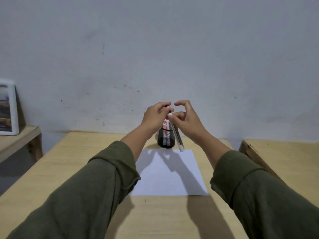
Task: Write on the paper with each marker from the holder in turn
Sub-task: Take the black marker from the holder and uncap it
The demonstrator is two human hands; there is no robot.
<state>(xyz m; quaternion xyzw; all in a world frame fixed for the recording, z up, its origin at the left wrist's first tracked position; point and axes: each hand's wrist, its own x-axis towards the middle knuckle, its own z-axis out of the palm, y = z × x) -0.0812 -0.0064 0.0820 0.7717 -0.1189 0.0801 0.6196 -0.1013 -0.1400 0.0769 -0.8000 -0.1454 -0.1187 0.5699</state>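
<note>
A black mesh holder stands at the far edge of the white paper, with a red-and-white labelled marker upright in it. My right hand pinches a white marker that hangs slanted in front of the holder, its lower end just above the paper's far edge. My left hand hovers over the holder, with fingers and thumb closed on a small dark piece at the white marker's upper end, seemingly its cap. The left hand hides the tops of the markers in the holder.
The paper lies on a light wooden table against a grey wall. A second wooden surface stands to the right across a narrow gap. At the left, a low shelf carries a white picture frame.
</note>
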